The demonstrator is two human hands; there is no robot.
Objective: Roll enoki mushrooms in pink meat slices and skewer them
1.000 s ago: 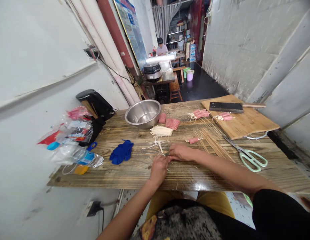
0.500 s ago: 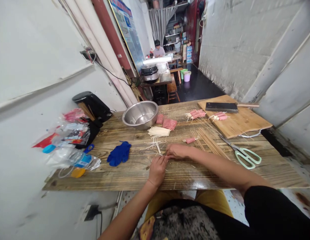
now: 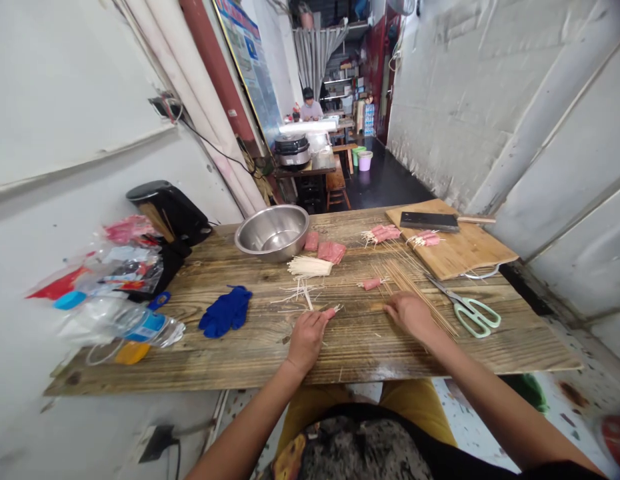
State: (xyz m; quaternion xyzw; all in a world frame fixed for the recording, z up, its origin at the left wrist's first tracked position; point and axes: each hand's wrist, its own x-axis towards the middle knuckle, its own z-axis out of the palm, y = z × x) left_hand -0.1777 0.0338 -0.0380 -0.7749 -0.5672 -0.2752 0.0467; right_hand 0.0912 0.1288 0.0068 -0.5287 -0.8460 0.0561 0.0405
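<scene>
My left hand (image 3: 309, 337) rests at the table's front middle, its fingertips pinched on a pink meat roll (image 3: 331, 313) with white enoki ends poking out. My right hand (image 3: 411, 313) is over the near ends of the bamboo skewers (image 3: 420, 293), its fingers curled; what they grip, if anything, is hidden. Between and beyond the hands lies another finished meat roll (image 3: 372, 283). Loose enoki strands (image 3: 304, 291) are scattered beyond my left hand, with a bunch of enoki mushrooms (image 3: 310, 267) and flat meat slices (image 3: 332, 252) behind them.
A steel bowl (image 3: 273, 233) stands at the back. Blue gloves (image 3: 225, 311) and a water bottle (image 3: 140, 325) lie left. To the right are scissors (image 3: 473, 313) and a cutting board (image 3: 470, 248) with a cleaver (image 3: 430, 221). Skewered rolls (image 3: 381, 233) lie beside the board. A person (image 3: 311, 107) sits far back.
My hands have come apart. The right one has moved right to the skewers, while the left keeps the meat roll, whose end now shows. The view has shifted slightly.
</scene>
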